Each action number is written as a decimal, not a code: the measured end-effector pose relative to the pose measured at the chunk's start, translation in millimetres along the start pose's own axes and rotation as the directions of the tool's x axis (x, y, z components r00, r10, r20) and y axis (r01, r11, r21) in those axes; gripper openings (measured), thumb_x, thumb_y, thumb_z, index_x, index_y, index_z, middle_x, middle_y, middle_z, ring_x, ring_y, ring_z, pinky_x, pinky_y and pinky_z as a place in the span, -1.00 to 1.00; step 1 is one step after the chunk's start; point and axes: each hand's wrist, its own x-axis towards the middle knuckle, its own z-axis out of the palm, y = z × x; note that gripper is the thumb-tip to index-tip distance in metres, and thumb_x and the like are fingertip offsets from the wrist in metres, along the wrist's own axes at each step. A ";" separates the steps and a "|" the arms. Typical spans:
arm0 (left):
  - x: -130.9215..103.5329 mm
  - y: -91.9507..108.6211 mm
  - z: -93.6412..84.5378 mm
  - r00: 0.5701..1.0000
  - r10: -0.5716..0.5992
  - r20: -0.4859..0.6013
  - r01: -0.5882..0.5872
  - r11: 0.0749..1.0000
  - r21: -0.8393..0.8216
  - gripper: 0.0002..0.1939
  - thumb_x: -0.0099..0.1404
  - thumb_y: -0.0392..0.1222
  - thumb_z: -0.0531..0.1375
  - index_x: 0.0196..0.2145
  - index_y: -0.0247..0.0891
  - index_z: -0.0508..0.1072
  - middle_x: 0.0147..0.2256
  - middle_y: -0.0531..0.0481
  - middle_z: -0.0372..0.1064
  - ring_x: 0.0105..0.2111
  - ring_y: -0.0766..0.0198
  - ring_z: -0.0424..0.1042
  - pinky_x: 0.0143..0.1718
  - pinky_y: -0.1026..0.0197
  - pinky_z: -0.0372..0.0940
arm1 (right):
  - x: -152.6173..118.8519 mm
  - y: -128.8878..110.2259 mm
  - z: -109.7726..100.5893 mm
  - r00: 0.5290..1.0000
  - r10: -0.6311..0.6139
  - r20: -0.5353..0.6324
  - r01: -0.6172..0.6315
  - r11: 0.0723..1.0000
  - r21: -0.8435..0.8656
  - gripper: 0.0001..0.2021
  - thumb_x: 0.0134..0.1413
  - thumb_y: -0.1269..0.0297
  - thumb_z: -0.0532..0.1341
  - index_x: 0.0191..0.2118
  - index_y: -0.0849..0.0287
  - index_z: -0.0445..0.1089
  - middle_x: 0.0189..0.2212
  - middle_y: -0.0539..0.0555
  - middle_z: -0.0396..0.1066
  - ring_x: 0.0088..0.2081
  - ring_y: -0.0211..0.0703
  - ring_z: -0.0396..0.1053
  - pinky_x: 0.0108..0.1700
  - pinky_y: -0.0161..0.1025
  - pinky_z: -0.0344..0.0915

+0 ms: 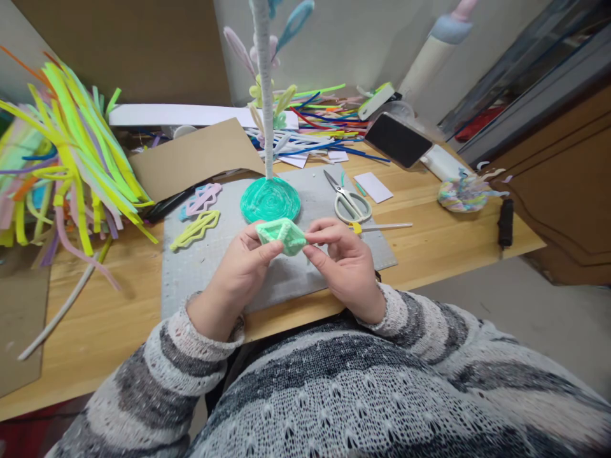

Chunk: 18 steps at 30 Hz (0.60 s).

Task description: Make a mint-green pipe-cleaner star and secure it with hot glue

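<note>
A light green fuzzy piece [282, 235], bent into a folded diamond-like shape, is held between both hands above the grey mat. My left hand [243, 264] pinches its left side, thumb in front. The fingertips of my right hand [346, 264] are pressed together at its right corner. Just behind stands a round green coiled base [270, 200] with a white wrapped stem [265, 95] rising from it. Yellow [195, 230] and pink [203, 199] zigzag shapes lie to the left on the mat.
Scissors [351, 205] and a yellow-ended tool [382, 226] lie right of my hands. A phone [398, 138] is farther back. Bundled colourful stems [71, 152] fill the left side, near cardboard [195, 159]. A black-handled tool [506, 222] sits at the right edge.
</note>
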 end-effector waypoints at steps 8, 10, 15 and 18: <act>-2.6 -2.3 0.6 1.000 -0.010 0.008 0.010 1.000 -0.027 -0.68 -0.08 -0.12 0.49 -0.41 -0.22 0.48 -0.43 0.08 0.47 -0.39 0.31 0.42 -0.25 0.22 0.28 | -5.4 0.0 4.8 0.998 -0.037 -0.045 0.038 0.999 0.037 -0.81 0.09 0.40 0.30 -0.19 -0.03 0.43 -0.19 -0.02 0.45 -0.09 -0.18 0.41 0.02 -0.06 0.35; -3.4 -2.3 0.8 1.000 -0.012 0.006 0.013 0.999 -0.044 -0.67 -0.10 -0.15 0.50 -0.44 -0.23 0.45 -0.43 0.09 0.46 -0.38 0.32 0.41 -0.25 0.24 0.26 | -6.5 0.5 6.5 0.997 -0.060 -0.048 0.063 0.996 0.070 -0.76 0.09 0.44 0.30 -0.15 -0.03 0.42 -0.20 -0.02 0.45 -0.07 -0.19 0.40 0.03 -0.07 0.35; -4.8 -3.8 3.0 0.995 0.018 0.101 -0.010 0.996 -0.085 -0.65 -0.08 -0.18 0.49 -0.51 -0.25 0.37 -0.46 0.10 0.43 -0.35 0.32 0.39 -0.26 0.24 0.24 | -8.0 2.4 10.4 0.991 -0.128 -0.045 0.133 0.981 0.144 -0.70 0.06 0.50 0.30 -0.13 -0.02 0.40 -0.23 -0.03 0.43 -0.12 -0.19 0.41 -0.02 -0.07 0.37; -4.6 -5.1 4.6 0.979 0.077 0.190 -0.054 0.991 -0.122 -0.68 -0.01 -0.17 0.46 -0.51 -0.26 0.36 -0.49 0.10 0.40 -0.35 0.32 0.39 -0.25 0.24 0.24 | -8.7 4.8 11.4 0.980 -0.195 -0.034 0.198 0.970 0.143 -0.68 0.04 0.48 0.31 -0.10 -0.02 0.37 -0.24 -0.02 0.42 -0.15 -0.16 0.41 -0.06 -0.05 0.40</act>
